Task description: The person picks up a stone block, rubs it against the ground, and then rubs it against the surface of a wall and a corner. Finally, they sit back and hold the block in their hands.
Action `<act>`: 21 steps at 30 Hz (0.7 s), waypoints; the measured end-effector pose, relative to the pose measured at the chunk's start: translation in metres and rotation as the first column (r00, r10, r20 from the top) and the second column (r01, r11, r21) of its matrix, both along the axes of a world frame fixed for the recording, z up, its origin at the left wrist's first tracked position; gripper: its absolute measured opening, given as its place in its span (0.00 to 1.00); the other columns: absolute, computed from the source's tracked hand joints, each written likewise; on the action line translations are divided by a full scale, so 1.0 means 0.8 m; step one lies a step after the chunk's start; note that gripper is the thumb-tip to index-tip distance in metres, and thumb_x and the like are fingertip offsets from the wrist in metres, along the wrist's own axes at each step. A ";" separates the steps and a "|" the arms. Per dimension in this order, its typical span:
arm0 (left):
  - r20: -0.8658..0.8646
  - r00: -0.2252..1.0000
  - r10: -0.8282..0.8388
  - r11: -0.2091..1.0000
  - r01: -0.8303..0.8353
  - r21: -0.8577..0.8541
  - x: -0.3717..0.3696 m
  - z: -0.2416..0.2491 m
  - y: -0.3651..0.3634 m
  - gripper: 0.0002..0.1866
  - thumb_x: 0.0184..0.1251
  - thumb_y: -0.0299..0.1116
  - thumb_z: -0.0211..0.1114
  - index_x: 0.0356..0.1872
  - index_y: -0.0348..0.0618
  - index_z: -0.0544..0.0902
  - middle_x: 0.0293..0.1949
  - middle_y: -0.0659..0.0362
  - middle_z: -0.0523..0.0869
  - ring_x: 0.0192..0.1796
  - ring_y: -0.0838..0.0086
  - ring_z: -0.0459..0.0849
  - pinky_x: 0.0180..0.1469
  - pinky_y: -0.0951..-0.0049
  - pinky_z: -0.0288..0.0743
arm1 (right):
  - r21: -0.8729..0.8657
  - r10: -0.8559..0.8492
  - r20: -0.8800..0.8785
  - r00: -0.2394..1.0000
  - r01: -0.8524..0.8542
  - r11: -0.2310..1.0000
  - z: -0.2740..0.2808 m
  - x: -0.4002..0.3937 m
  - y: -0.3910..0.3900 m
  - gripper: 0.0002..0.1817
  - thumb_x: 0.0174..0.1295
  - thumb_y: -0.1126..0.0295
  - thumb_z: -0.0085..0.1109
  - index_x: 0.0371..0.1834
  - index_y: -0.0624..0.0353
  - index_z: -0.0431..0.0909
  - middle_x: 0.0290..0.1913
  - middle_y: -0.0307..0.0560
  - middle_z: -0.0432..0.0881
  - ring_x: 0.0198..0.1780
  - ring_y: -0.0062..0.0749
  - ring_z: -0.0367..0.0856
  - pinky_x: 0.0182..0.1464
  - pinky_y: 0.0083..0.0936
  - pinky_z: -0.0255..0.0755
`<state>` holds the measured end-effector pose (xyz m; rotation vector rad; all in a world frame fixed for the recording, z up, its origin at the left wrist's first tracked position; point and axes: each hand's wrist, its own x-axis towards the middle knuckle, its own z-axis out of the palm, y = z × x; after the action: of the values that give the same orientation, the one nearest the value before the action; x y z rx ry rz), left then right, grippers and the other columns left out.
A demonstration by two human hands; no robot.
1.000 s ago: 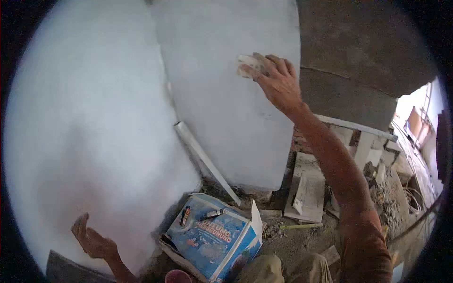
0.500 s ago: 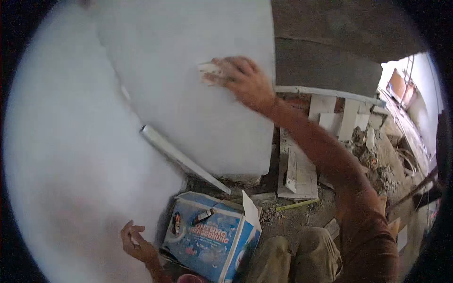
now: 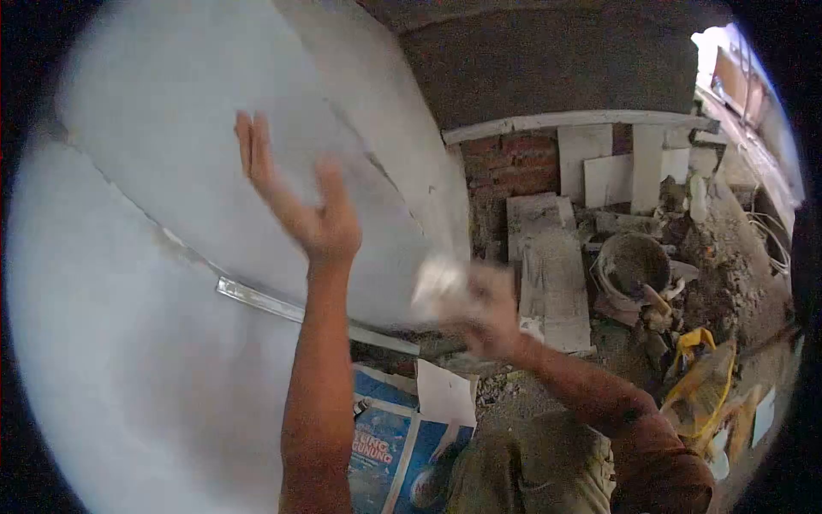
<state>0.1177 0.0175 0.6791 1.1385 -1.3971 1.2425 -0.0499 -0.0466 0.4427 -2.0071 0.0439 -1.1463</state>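
One broad smooth white wall [image 3: 188, 120], left of the grip | blue-and-white printed cardboard box [image 3: 377, 471], below it | bare left hand [image 3: 317, 210], higher leftward, digits apart, perhaps for balance | right hand [image 3: 492, 308], clamped on blurred whitish block [image 3: 438, 287], leftmost in grip, probably for control

Wall [image 3: 188, 368]: pale grey-white. Blurred block [image 3: 441, 287]: off-white. Box [image 3: 377, 427]: blue, banded white, with white and reddish lettering. Brickwork [image 3: 522, 161]: dull red. Upper panel [image 3: 556, 73]: dark grey-brown. Trousers [image 3: 548, 454]: khaki.
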 end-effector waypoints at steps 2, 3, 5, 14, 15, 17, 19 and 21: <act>-0.005 0.983 0.181 0.983 -0.181 0.002 -0.012 0.001 -0.042 0.36 0.75 0.41 0.61 0.76 0.33 0.59 0.78 0.39 0.58 0.80 0.46 0.53 0.78 0.47 0.46 | -0.063 -0.305 0.452 0.838 0.371 0.926 0.070 0.007 -0.071 0.22 0.65 0.74 0.62 0.62 0.62 0.74 0.58 0.56 0.79 0.61 0.53 0.75 0.66 0.46 0.64; -0.008 0.942 0.337 0.941 -0.337 -0.023 -0.014 0.003 -0.059 0.39 0.73 0.42 0.63 0.77 0.32 0.57 0.79 0.38 0.54 0.81 0.45 0.51 0.78 0.47 0.45 | 0.165 -0.387 0.398 0.832 0.351 0.922 0.088 0.020 -0.102 0.22 0.66 0.74 0.61 0.64 0.65 0.73 0.61 0.56 0.77 0.63 0.51 0.73 0.68 0.44 0.63; 0.025 0.977 0.210 0.975 -0.207 -0.079 0.004 -0.005 -0.066 0.40 0.71 0.38 0.65 0.77 0.32 0.57 0.78 0.37 0.54 0.81 0.45 0.50 0.79 0.45 0.45 | 0.229 -0.355 0.494 0.793 0.275 0.934 0.146 0.046 -0.163 0.26 0.67 0.70 0.61 0.68 0.63 0.71 0.65 0.56 0.74 0.65 0.50 0.71 0.70 0.42 0.61; -0.045 0.948 0.316 0.948 -0.317 -0.031 -0.002 -0.010 -0.059 0.35 0.78 0.38 0.57 0.78 0.34 0.54 0.80 0.45 0.51 0.82 0.52 0.49 0.81 0.50 0.46 | 0.120 -0.189 0.438 0.879 0.151 0.981 0.163 0.244 -0.199 0.28 0.72 0.58 0.53 0.72 0.59 0.68 0.60 0.60 0.71 0.62 0.53 0.67 0.69 0.45 0.57; -0.027 0.947 0.321 0.946 -0.321 -0.036 0.000 -0.009 -0.058 0.35 0.78 0.38 0.57 0.78 0.34 0.54 0.80 0.45 0.51 0.82 0.52 0.49 0.81 0.50 0.46 | 0.198 -0.267 0.457 0.848 0.196 0.960 0.137 0.261 -0.211 0.29 0.70 0.58 0.54 0.70 0.60 0.71 0.54 0.62 0.71 0.59 0.57 0.66 0.65 0.47 0.59; -0.026 0.925 0.379 0.925 -0.378 0.023 0.000 -0.009 -0.053 0.35 0.80 0.43 0.53 0.78 0.33 0.55 0.80 0.43 0.50 0.82 0.51 0.48 0.81 0.49 0.45 | 0.345 -0.304 0.358 0.883 0.178 0.922 0.119 0.247 -0.186 0.28 0.70 0.58 0.54 0.69 0.60 0.72 0.53 0.63 0.71 0.57 0.57 0.67 0.63 0.48 0.60; -0.021 0.915 0.404 0.914 -0.403 0.037 -0.009 -0.008 -0.051 0.33 0.78 0.38 0.52 0.77 0.30 0.56 0.80 0.39 0.49 0.82 0.46 0.47 0.79 0.45 0.46 | 0.473 -0.321 0.235 0.917 0.180 0.862 0.133 0.218 -0.152 0.27 0.70 0.58 0.53 0.68 0.60 0.74 0.53 0.63 0.72 0.54 0.56 0.67 0.62 0.48 0.61; -0.002 0.906 0.423 0.906 -0.423 0.019 -0.012 -0.007 -0.053 0.32 0.76 0.33 0.52 0.75 0.27 0.58 0.79 0.34 0.48 0.81 0.41 0.46 0.78 0.42 0.47 | 0.096 -0.152 0.448 0.881 0.121 0.988 0.221 0.187 -0.125 0.25 0.73 0.62 0.49 0.70 0.62 0.72 0.56 0.62 0.72 0.60 0.51 0.67 0.67 0.43 0.58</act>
<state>0.1078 -0.0247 0.6734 1.5120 -1.1911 1.5272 0.0995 -0.1468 0.6196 -1.6527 -0.0168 -1.6610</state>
